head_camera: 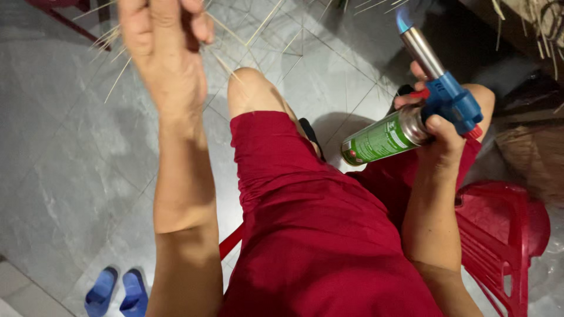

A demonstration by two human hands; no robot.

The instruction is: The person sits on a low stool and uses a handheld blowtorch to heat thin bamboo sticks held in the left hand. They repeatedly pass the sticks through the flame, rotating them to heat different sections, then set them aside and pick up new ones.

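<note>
- The left hand (167,44) is raised near the top of the view, its fingers (197,23) pinched around a bundle of thin pale bamboo slivers (235,32) that fan out to both sides of the hand.
- The slivers spread over the grey tiled floor (70,147) behind them; some reach up past the top edge, so their full length cannot be told.
- The right hand (437,126) grips a gas torch (432,88), fingers clenched around the spot where the blue plastic head meets the green canister (379,140).
- The canister lies tilted, its base pointing down toward the lap, while the metal nozzle (420,50) points up and away.
- A small blue flame (403,20) burns at the nozzle tip, well apart from the slivers in the left hand.
- The person sits in red shorts (305,223), one bare knee (249,88) showing between the two hands.
- A red plastic stool (505,235) stands just beside the right forearm.
- A pair of blue sandals (117,292) lies on the floor at the lower left.
- A brown woven basket (537,155) shows at the right edge, partly cut off.
</note>
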